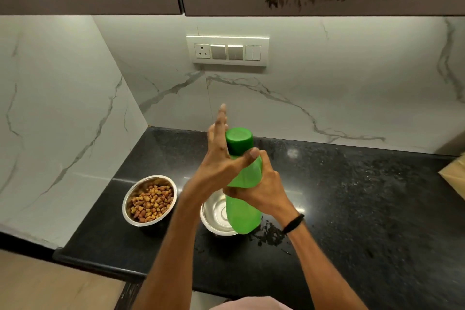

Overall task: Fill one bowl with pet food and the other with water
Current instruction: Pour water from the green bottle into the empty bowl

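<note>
On the black speckled stone counter (352,196), below white veined wall tiles (63,108) and a switch panel (227,51), a steel bowl (134,190) at left holds brown kibble (152,202). The left hand (217,161), fingers straight, lays its thumb on a capped, translucent green plastic bottle (242,209) over the second steel bowl (214,211). The right hand (264,189) wraps the bottle's middle.

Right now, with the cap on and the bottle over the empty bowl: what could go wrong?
1. The left hand lies beside the cap, fingers straight, not gripping. Only the right hand holds the green bottle, so opening may slip.
2. The food bowl stands close to the empty bowl; a sloppy pour could wet the kibble.
3. Wet patches on the counter could let the bowl slide.
</note>
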